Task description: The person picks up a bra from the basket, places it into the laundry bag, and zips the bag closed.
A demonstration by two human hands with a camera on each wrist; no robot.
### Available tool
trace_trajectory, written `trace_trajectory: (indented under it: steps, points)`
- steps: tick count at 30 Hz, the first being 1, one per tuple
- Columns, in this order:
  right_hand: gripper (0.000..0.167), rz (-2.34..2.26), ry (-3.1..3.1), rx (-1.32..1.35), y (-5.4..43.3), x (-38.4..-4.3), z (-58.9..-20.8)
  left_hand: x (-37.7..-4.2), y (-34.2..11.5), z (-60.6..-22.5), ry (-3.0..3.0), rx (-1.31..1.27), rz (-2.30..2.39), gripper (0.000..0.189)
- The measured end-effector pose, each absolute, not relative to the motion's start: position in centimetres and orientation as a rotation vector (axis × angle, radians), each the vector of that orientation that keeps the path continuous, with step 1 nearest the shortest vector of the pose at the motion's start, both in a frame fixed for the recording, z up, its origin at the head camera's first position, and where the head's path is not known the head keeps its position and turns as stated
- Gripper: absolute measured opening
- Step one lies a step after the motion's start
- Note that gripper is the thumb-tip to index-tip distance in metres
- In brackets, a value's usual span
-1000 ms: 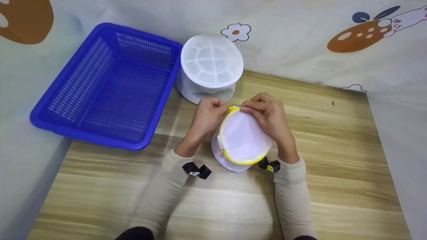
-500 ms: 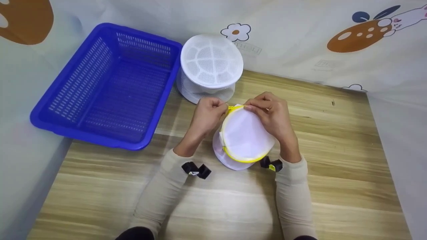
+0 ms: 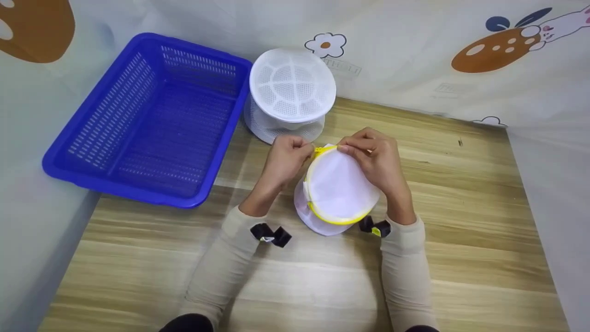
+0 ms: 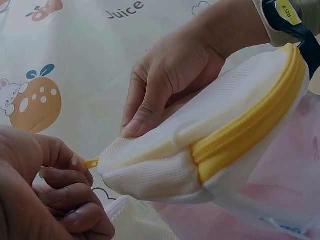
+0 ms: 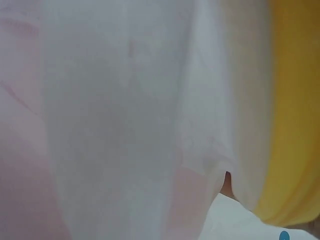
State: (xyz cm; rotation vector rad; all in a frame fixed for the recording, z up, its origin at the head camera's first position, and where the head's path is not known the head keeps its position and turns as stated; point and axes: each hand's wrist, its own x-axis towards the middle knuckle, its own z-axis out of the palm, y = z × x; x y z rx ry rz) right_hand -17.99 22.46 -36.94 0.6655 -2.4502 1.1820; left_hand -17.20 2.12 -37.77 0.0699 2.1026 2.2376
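Observation:
A round mesh laundry bag [image 3: 342,189], white and pale pink with a yellow zipper [image 4: 250,127] round its lid, stands tilted on the table between both hands. My left hand [image 3: 286,159] pinches the yellow zipper pull [image 4: 91,163] at the lid's far edge. Beside it, my right hand [image 3: 378,157] pinches that same edge between thumb and fingers. In the left wrist view the right thumb presses on the white lid. Close fabric fills most of the right wrist view, with a yellow zipper band [image 5: 295,110] at its right; the right fingers are hidden there.
A blue slotted plastic basket [image 3: 203,196] stands at the back left, with nothing seen inside. Touching or close to its right side is a second, white mesh laundry bag [image 3: 292,85], upright. Printed cloth [image 3: 396,50] hangs behind the wooden table [image 3: 470,207].
The laundry bag and my right hand have shifted slightly to the right, and a bit more yellow shows between the hands. Over the last half second hardly anything has moved.

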Motion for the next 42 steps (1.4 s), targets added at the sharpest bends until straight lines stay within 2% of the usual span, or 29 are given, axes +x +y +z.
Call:
trace_trajectory:
  steps: [9, 25, 42]
  points:
    - [0.008, 1.175, -2.438, 0.677, 22.88, -18.16, -37.03, -17.28, 2.05, -37.85, 2.067, 0.055, 2.255, 0.025]
    - [0.004, 1.168, -2.467, 0.614, 22.63, -18.12, -37.05, -17.27, 2.12, -37.83, 2.06, 0.044, 2.239, 0.026]
    - [0.011, 1.191, -2.486, 0.545, 23.45, -18.25, -36.98, -17.36, 1.99, -37.84, 2.035, 0.033, 2.252, 0.023]
